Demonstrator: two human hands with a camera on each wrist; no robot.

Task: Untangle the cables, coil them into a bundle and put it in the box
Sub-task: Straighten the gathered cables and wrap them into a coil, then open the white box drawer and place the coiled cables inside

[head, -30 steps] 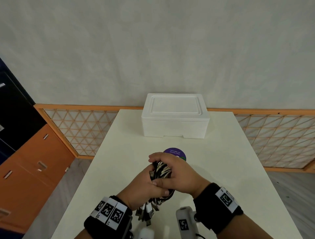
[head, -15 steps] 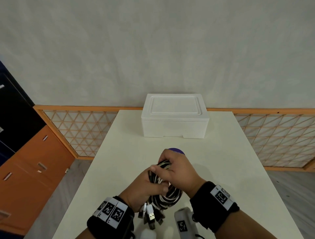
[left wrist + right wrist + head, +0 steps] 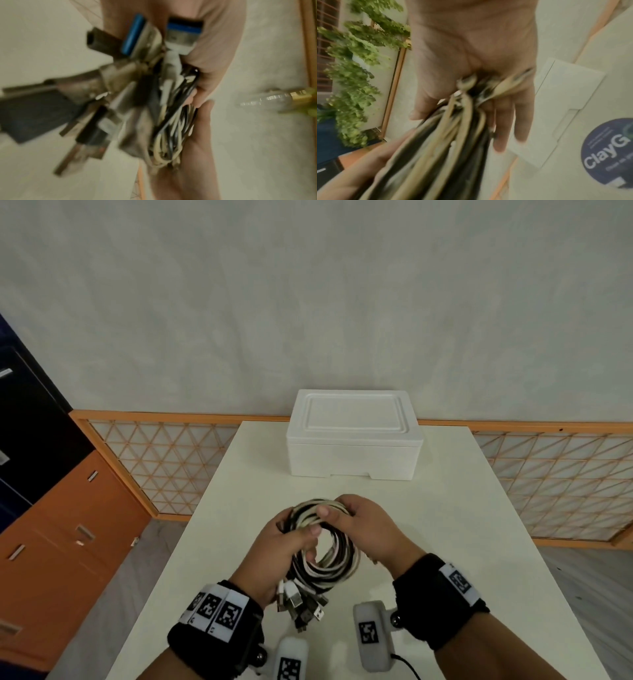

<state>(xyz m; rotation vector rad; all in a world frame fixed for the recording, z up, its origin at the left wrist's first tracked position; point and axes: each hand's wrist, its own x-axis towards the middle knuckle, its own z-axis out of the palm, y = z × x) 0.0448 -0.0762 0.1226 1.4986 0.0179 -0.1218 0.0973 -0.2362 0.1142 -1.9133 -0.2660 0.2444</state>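
A coil of black and white cables [image 3: 329, 556] hangs between both hands above the near half of the white table [image 3: 445, 542]. My left hand [image 3: 284, 542] grips the coil's left side, and a cluster of USB plugs [image 3: 301, 607] dangles below it. The top right of the coil is held by my right hand [image 3: 359, 522], thumb over the strands. In the left wrist view the plugs [image 3: 120, 67] and strands [image 3: 171, 128] are blurred. The right wrist view shows the cables [image 3: 453, 128] running through the right hand's fingers [image 3: 505, 121]. The white foam box [image 3: 352, 436] stands with its lid on at the table's far edge.
A round dark sticker [image 3: 607, 152] lies on the table under the hands, hidden in the head view. An orange lattice rail [image 3: 164, 460] runs behind the table. Orange and black cabinets [image 3: 51, 508] stand to the left. Green foliage [image 3: 356, 67] shows in the right wrist view.
The coil has opened into a wider, flatter ring. My right hand has shifted to its top right, and the plugs now hang lower below my left hand.
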